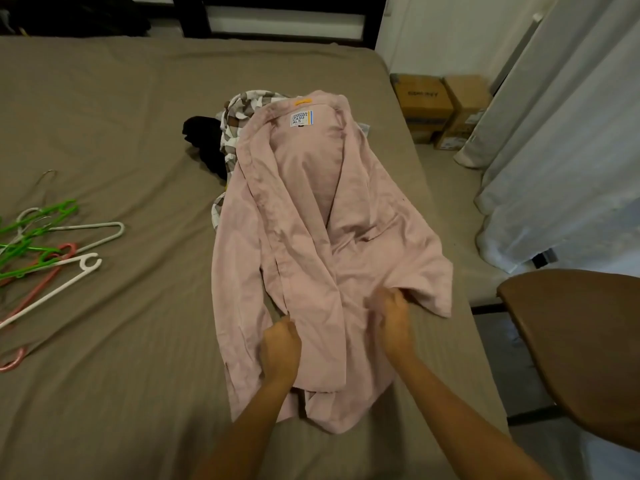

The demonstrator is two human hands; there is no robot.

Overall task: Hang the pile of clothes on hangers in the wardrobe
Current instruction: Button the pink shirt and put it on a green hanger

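Spread open-fronted on the bed (121, 116): pink shirt (311, 216), long axis running straight away from the person, collar and label at the far end, hem at the near end under the forearms. Both hands on its lower half, about equally near to it.

Left hand (280, 344) with fingers curled, pinching the front edge beside the button strip. Right hand (393, 317) also curled, gripping a fold of the other front panel, a little farther up. Both arms reaching forward and slightly inward, wrists low on the cloth.

Probably straightening the front before taking a hanger. Hangers (52, 247) lying well apart on the bed, to the left, so nearer to the left hand. Behind the collar, partly under the shirt: a checked garment (242, 105) and a black garment (201, 133).
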